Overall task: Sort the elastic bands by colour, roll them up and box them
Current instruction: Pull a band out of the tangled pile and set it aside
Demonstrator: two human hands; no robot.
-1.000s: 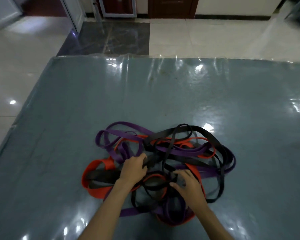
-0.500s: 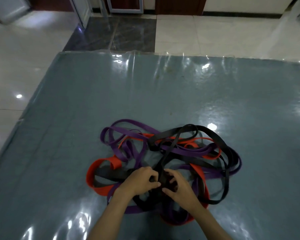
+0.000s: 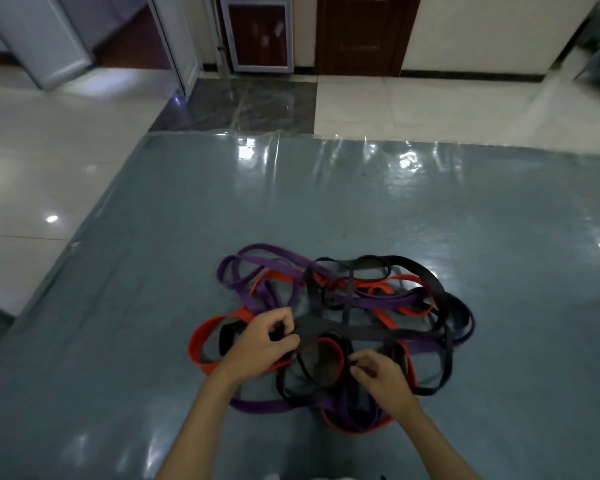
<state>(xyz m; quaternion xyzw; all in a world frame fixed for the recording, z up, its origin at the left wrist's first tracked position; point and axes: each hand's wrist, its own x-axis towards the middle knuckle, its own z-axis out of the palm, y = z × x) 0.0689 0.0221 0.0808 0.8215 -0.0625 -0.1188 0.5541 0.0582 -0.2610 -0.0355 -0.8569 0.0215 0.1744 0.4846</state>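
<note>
Presently, left hand [image 3: 261,344] fingers [image 3: 280,319] are curled, gripping a black band [image 3: 357,331] drawn taut across the tangle. Right hand [image 3: 381,379] fingers [image 3: 359,362] pinch a black loop [image 3: 303,363]. Purple bands [image 3: 257,263], orange bands [image 3: 201,336] and black ones lie heaped, intertwined, on the grey worktop [image 3: 153,271].

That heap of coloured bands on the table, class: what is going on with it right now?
A person is starting to untangle a pile of purple bands, orange bands and black bands lying knotted together on a grey table. The left hand grips a black strand near the middle of the heap, and the right hand pinches another strand beside it. Nothing looks sorted or rolled yet, and no box is in view.
</note>
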